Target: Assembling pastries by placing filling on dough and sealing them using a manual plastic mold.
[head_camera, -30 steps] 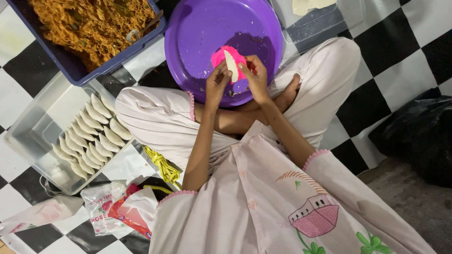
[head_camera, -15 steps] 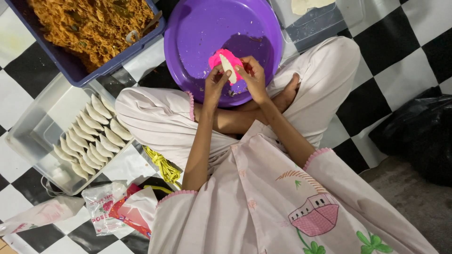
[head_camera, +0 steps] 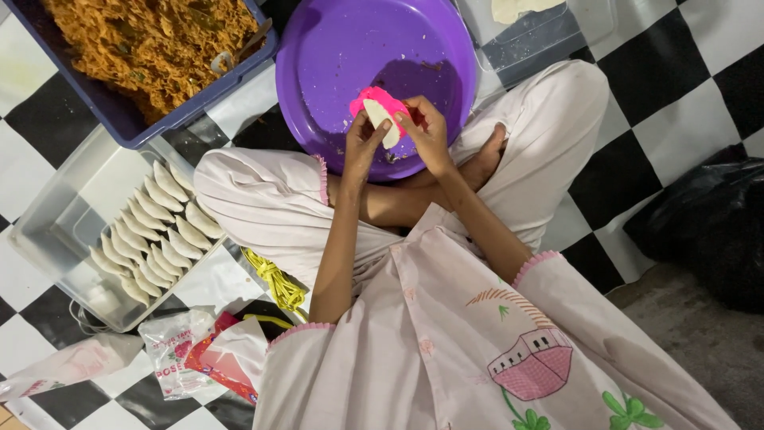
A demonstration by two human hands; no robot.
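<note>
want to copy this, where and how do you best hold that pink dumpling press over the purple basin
Likely by its two outer halves, one from each side. The pink press is folded around a pale piece of dough above the purple basin. The left hand comes in from the left, the right hand from the right, fingers on the outer faces, leaving the open dough edge clear.

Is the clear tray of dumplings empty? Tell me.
No: rows of folded dumplings fill much of the clear tray.
</note>
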